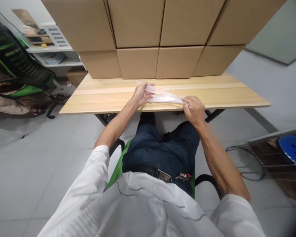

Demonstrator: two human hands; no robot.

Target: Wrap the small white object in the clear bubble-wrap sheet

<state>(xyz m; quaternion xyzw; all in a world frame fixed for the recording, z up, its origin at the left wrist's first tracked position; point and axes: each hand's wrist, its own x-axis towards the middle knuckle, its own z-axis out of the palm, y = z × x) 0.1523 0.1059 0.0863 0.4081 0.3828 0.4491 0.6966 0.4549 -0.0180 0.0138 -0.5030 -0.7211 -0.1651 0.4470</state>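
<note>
A thin, see-through plastic bag (166,95) is stretched between my two hands, just over the near part of the wooden table. It looks crumpled and narrows toward the right. My left hand (141,93) pinches its left part between thumb and forefinger, the other fingers loosely curled beside it. At the right end, my right hand (194,109) is closed in a fist around the gathered plastic, near the table's front edge. Whether the bag has an opening, I cannot tell.
Cardboard boxes (138,62) stand stacked in two rows along the back of the wooden table (101,95). To the left are a black and green chair (17,62) and a white shelf (61,49). A blue stool (293,149) is at the right.
</note>
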